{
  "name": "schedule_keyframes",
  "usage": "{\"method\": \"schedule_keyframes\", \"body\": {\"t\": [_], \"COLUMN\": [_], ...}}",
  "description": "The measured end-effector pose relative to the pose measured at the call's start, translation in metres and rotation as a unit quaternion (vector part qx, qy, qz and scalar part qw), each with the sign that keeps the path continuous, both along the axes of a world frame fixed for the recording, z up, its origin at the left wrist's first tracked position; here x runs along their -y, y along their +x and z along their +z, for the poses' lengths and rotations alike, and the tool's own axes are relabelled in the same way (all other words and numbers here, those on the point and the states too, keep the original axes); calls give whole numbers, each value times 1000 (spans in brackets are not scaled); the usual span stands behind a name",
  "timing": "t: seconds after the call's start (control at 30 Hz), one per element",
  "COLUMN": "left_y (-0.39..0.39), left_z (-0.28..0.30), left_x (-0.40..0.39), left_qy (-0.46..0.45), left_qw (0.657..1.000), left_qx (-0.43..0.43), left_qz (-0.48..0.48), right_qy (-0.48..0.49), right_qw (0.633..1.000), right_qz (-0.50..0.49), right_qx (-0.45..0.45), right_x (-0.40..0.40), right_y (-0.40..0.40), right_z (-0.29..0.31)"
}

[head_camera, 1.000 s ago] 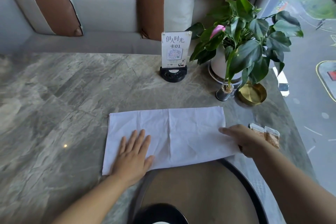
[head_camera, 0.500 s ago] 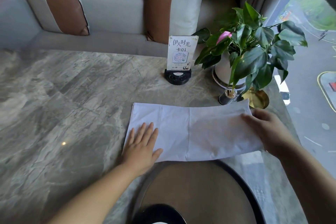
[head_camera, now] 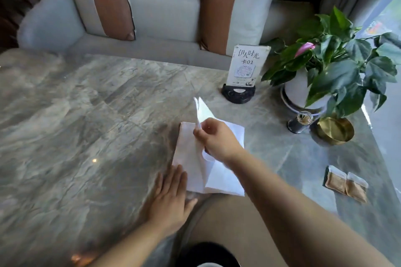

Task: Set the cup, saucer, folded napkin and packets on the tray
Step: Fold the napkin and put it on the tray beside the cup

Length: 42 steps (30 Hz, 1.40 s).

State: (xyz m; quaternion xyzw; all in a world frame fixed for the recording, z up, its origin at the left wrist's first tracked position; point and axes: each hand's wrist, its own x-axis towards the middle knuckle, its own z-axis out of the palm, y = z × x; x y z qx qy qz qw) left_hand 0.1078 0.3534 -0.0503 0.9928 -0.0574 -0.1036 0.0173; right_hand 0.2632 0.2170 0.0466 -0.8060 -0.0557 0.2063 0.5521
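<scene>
A white napkin [head_camera: 225, 178] lies on the marble table, its right part lifted over the left. My right hand [head_camera: 217, 138] pinches that raised edge above the napkin's middle. My left hand [head_camera: 171, 197] lies flat with spread fingers on the napkin's near left corner. Two brown packets [head_camera: 345, 183] sit on the table to the right. The round tray [head_camera: 234, 230], tan with a dark rim, is at the near edge, partly under my right forearm. A dark round object [head_camera: 206, 253] shows at the bottom edge, mostly cut off.
A table-number card in a black stand [head_camera: 243, 71] is behind the napkin. A potted plant [head_camera: 329, 71], a small dark jar [head_camera: 300, 122] and a gold bowl [head_camera: 335, 130] stand at the back right. A sofa with cushions [head_camera: 152, 17] runs behind the table.
My right hand lifted the napkin's right end and carried it leftward over the rest. The packets, hidden before, are uncovered on the right. My left hand stayed pressing the left corner.
</scene>
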Motion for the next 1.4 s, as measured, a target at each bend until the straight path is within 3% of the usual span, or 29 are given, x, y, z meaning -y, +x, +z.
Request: {"method": "schedule_keyframes", "body": {"t": [0.3, 0.5, 0.6, 0.73, 0.83, 0.9, 1.07, 1.27, 1.4], "left_y": [-22, -27, -17, 8, 25, 29, 38, 52, 57], "left_z": [0, 7, 18, 28, 30, 31, 45, 61, 68], "left_x": [-19, -32, -29, -14, 2, 17, 72, 101, 86], "left_qy": [-31, -63, -140, -178, -163, -165, -168, -120, -111], "left_qw": [999, 993, 973, 969, 981, 982, 982, 991, 990], "left_qx": [-11, 43, 111, 134, 101, 87, 78, 64, 86], "left_qz": [35, 89, 143, 106, 28, -13, -25, -15, -30], "right_qy": [-226, -264, -264, -314, -377, -440, -510, -448, -363], "right_qw": [970, 945, 948, 909, 878, 839, 773, 803, 848], "right_qz": [58, 184, 114, 65, 93, 141, 230, 220, 160], "right_qx": [69, 51, 136, 266, 279, 288, 300, 326, 351], "right_x": [-44, -42, -11, 43, 83, 105, 116, 115, 146], "right_y": [-12, -23, -17, 4, 19, 27, 43, 51, 37], "right_z": [-63, -65, -58, -55, -61, -66, -73, -70, -52]}}
